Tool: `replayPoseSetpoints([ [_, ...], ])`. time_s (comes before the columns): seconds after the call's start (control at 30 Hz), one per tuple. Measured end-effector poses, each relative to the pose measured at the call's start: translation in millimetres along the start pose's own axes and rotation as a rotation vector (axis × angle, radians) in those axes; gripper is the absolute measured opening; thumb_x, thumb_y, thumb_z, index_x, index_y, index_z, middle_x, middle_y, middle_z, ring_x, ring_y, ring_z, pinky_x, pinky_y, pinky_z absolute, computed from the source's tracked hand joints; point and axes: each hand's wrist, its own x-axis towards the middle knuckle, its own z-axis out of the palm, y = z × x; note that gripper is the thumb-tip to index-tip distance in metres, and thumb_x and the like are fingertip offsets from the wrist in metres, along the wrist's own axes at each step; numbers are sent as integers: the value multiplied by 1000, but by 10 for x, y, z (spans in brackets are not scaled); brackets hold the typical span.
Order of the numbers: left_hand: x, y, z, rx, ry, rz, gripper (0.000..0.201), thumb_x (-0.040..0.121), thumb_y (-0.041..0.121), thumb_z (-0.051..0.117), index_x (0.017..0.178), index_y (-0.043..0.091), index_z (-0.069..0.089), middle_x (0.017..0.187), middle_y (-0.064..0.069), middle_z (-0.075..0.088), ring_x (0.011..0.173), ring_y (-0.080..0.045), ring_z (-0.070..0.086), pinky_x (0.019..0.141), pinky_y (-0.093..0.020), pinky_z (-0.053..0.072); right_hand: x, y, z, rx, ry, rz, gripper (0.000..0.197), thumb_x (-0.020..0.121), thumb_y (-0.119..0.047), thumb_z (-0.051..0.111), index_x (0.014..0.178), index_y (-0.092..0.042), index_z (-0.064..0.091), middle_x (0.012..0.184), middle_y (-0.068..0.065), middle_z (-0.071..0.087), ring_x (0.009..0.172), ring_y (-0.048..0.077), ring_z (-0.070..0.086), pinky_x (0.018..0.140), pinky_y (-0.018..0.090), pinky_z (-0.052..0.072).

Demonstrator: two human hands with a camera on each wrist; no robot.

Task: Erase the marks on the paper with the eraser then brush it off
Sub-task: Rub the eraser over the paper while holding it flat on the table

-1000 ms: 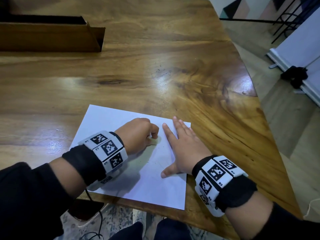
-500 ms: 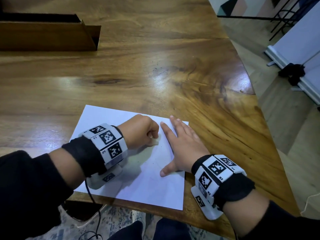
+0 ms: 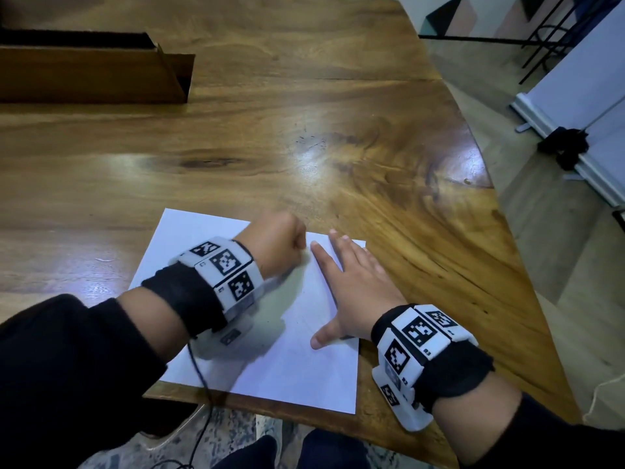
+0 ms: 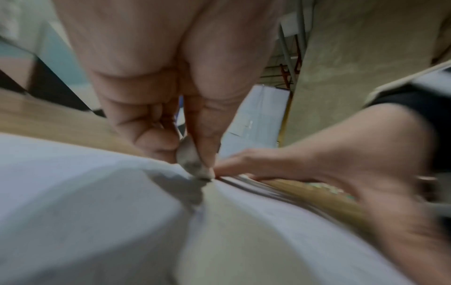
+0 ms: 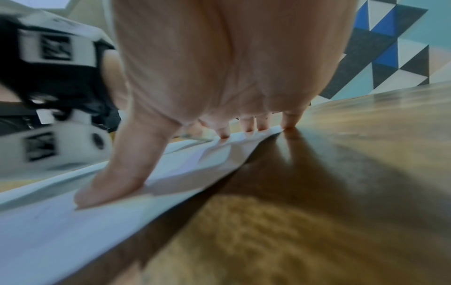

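Observation:
A white sheet of paper lies near the table's front edge. My left hand is curled in a fist near the sheet's far edge and pinches a small greyish eraser, its tip pressed on the paper. In the head view the fist hides the eraser. My right hand lies flat with straight, spread fingers on the sheet's right part, thumb and fingertips pressing the paper down. Faint marks show on the paper between the hands.
The wooden table stretches away beyond the paper. A long wooden box stands at the back left. The table's right edge curves past my right wrist; floor and a white panel lie beyond. A black cable hangs from my left wrist.
My left fist has moved away from me, toward the paper's far edge, with the eraser. The right hand stays flat on the paper.

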Motion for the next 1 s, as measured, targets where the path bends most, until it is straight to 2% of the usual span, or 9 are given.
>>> replayPoseSetpoints([
  [0.1, 57, -19, 29, -34, 102, -52, 9, 77, 13, 65, 84, 8, 67, 88, -10, 68, 83, -26, 59, 65, -21, 37, -2, -6, -4, -9, -5, 1, 136, 59, -64, 76, 148, -26, -20, 153, 3, -33, 143, 19, -25, 118, 38, -10],
  [0.23, -191, -46, 106, -29, -93, 45, 6, 74, 14, 68, 78, 11, 67, 67, 4, 57, 71, -16, 51, 55, -11, 32, -1, -18, -5, 3, 0, 7, 137, 57, -62, 78, 148, -27, -19, 153, 3, -32, 143, 19, -24, 115, 36, -12],
  [0.3, -176, -29, 62, -3, -135, 63, 8, 74, 14, 68, 81, 12, 69, 71, 2, 62, 73, -16, 54, 56, -16, 36, -5, -23, -12, 6, -5, 9, 137, 58, -62, 78, 148, -27, -20, 153, 2, -33, 143, 19, -25, 114, 36, -12],
  [0.4, 10, 11, 20, 12, 2, 9, 11, 78, 13, 62, 88, 9, 66, 90, -8, 68, 78, -20, 54, 65, -21, 34, -14, -26, -20, -1, -7, 12, 136, 59, -63, 77, 148, -26, -19, 153, 3, -33, 143, 19, -25, 114, 36, -12],
  [0.5, 19, 7, 76, 2, 66, -17, 9, 79, 10, 60, 88, 9, 63, 89, -11, 66, 82, -24, 54, 68, -24, 35, -15, -28, -21, -8, -9, 9, 136, 59, -63, 76, 148, -25, -19, 153, 3, -32, 143, 19, -24, 114, 36, -12],
  [0.6, -220, -63, 121, 33, -102, 85, 6, 76, 12, 62, 82, 12, 63, 72, 2, 54, 75, -20, 50, 64, -22, 31, -10, -26, -17, 4, -8, 10, 136, 59, -63, 77, 148, -26, -19, 153, 3, -32, 143, 19, -24, 115, 36, -12],
  [0.7, -365, -154, 55, 116, -288, 149, 10, 74, 19, 67, 82, 15, 66, 75, 5, 56, 72, -13, 50, 58, -22, 35, -12, -25, -14, 2, -16, 12, 136, 60, -63, 76, 147, -26, -21, 152, 3, -34, 142, 19, -26, 115, 36, -13],
  [0.87, -113, -290, -162, -23, 106, -35, 12, 75, 9, 64, 86, 10, 67, 75, -6, 63, 71, -20, 53, 56, -25, 33, -9, -25, -14, -20, -26, 14, 136, 61, -64, 75, 147, -25, -23, 152, 4, -35, 142, 19, -26, 116, 37, -12],
  [1.0, 4, -204, -59, -53, 85, -13, 11, 76, 19, 69, 82, 12, 65, 73, -2, 59, 69, -19, 52, 54, -23, 34, -9, -24, -20, -29, -31, 16, 136, 61, -65, 74, 147, -25, -23, 152, 4, -35, 142, 19, -26, 117, 37, -12],
])
